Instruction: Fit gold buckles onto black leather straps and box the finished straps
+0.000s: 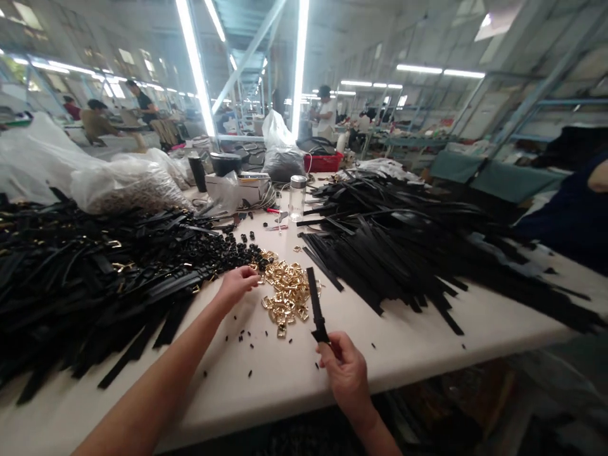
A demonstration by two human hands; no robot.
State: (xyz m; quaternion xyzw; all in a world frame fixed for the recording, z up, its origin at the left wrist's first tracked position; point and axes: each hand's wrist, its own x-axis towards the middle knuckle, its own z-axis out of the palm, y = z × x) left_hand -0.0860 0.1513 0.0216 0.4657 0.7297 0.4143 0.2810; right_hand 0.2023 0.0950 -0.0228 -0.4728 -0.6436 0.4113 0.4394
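Observation:
My right hand [346, 367] grips a short black strap [314, 296] near its lower end, thumb on top, and the strap points up and away over the table. A black loop sits around the strap's lower part. At the left edge of a pile of gold buckles [287, 288], my left hand [239, 283] has its fingers bent together. Whatever the fingertips hold there, if anything, is too small to make out. Small black loops [232, 252] lie heaped just beyond this hand.
Finished-looking black straps with buckles [118, 266] cover the left side; loose black strips [380, 253] lie on the right. Behind stand a glass bottle [297, 199], plastic bags [128, 183] and a red bin [323, 162]. Tiny black bits dot the white table [270, 392]. Other people work farther back.

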